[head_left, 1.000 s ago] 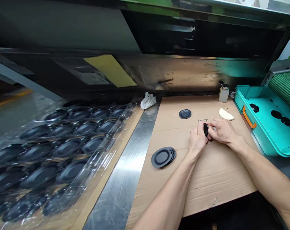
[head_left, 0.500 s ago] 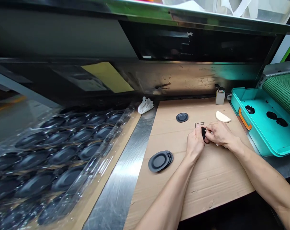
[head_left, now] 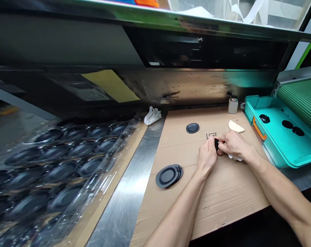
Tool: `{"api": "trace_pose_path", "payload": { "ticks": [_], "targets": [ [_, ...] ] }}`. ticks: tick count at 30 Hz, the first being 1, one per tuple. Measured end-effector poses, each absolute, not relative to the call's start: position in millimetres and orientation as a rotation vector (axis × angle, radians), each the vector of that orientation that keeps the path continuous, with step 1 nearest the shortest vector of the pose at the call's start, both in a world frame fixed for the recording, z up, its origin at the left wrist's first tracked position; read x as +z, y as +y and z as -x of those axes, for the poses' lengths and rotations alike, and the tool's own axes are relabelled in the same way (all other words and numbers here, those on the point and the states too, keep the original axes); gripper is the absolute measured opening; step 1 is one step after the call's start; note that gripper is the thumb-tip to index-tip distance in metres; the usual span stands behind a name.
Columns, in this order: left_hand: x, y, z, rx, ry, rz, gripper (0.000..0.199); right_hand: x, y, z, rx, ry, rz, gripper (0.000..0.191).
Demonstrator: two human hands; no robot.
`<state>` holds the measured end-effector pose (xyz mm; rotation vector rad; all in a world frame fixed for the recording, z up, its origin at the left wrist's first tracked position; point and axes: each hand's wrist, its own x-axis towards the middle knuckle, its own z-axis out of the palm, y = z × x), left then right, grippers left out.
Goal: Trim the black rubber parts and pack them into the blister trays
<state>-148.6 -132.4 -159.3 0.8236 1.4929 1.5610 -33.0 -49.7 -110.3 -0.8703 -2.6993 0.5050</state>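
Note:
My left hand [head_left: 207, 153] is closed on a small black part [head_left: 216, 144], held up over the cardboard sheet [head_left: 222, 192]. From the other side my right hand [head_left: 232, 144] is closed at the same part, with white cloth [head_left: 234, 157] showing under its palm. Part of the black piece is hidden by my fingers. A short stack of black oval pieces [head_left: 168, 176] lies on the cardboard left of my forearm. Farther back is a single black oval piece [head_left: 192, 128]. A cream half-round pad [head_left: 236, 126] lies just behind my right hand.
Clear trays of black pieces [head_left: 60, 171] fill the left side. A white bottle [head_left: 233, 105] stands at the back, beside a teal bin [head_left: 286, 147] holding several black discs. Crumpled white cloth [head_left: 152, 116] lies at the cardboard's back left. A green conveyor belt [head_left: 301, 94] is at right.
The view has shifted slightly, so the scene sits a little farther left. Both hands remain together at the black part, and more white cloth shows beneath my right hand.

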Motion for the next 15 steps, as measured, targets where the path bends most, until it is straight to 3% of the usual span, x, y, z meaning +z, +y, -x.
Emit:
{"api": "trace_pose_path", "payload": {
  "ticks": [6, 15],
  "targets": [
    [-162, -130, 147, 1.59, 1.477, -0.907, 0.052, -117, -46, 33, 0.593, -2.673, 0.907, 0.025],
    [-137, -122, 174, 1.593, 0.832, 0.037, 0.061, -111, -25, 12, 0.487, -2.553, 1.25, 0.045]
  ]
}}
